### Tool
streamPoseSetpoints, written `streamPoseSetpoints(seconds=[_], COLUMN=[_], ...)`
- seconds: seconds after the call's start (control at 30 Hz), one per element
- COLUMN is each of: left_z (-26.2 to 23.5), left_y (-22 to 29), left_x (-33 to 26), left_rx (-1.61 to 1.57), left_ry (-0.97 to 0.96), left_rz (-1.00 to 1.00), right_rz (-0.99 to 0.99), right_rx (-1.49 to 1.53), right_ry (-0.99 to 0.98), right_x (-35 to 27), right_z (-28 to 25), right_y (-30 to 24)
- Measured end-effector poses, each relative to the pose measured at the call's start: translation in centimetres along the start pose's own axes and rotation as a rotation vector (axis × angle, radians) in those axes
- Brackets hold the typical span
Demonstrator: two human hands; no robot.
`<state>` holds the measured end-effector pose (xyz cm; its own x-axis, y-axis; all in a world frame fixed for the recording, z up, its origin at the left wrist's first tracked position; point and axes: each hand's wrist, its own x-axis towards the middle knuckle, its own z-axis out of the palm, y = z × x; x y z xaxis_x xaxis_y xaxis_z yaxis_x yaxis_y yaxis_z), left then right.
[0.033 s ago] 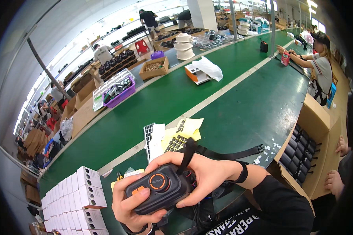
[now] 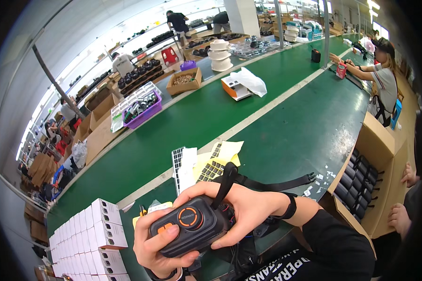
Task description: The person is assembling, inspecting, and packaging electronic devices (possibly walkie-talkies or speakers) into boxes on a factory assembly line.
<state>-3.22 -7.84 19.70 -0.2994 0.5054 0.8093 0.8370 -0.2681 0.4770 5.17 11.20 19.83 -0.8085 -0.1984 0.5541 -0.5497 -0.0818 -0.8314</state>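
Between my two hands is a black, rounded box-shaped device [image 2: 197,234] with an orange-ringed round dial and orange buttons on its upper face. My left hand [image 2: 157,241] grips its left end, one fingertip lying on the orange buttons. My right hand [image 2: 246,208] is closed round the right end, the thumb at the lower edge. A black strap loop [image 2: 226,185] rises beside the right fingers. Beyond them, a black strap with a buckle [image 2: 276,184] lies across the green table. Sheets of black stickers on yellow backing [image 2: 215,164] and white paper lie just past my hands.
White boxes [image 2: 86,239] stand stacked at the left. An open carton [image 2: 384,173] of black cylindrical items is at the right, another person's hands [image 2: 401,218] beside it. Paper scraps [image 2: 321,180] litter the table. A green conveyor belt [image 2: 164,136] runs beyond; a co-worker [image 2: 384,75] sits far right.
The marking on the dial's face now stands at a different angle, as if turned round. The strap loop has shifted slightly. Both hands keep their hold on the device.
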Motion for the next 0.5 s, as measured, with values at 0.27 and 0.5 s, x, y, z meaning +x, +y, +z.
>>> streamPoseSetpoints(seconds=[0.27, 0.5], left_z=[2.3, 2.3], left_y=[0.1, -0.6], left_x=[0.9, 0.8], left_rx=[-0.211, -0.209], left_ry=[0.279, 0.291], left_rz=[-0.392, -0.559], right_rz=[0.258, 0.32], right_rx=[0.327, 0.41], right_ry=[0.183, 0.207], right_x=[0.1, 0.3], right_z=[0.2, -0.4], right_y=[0.0, 1.5])
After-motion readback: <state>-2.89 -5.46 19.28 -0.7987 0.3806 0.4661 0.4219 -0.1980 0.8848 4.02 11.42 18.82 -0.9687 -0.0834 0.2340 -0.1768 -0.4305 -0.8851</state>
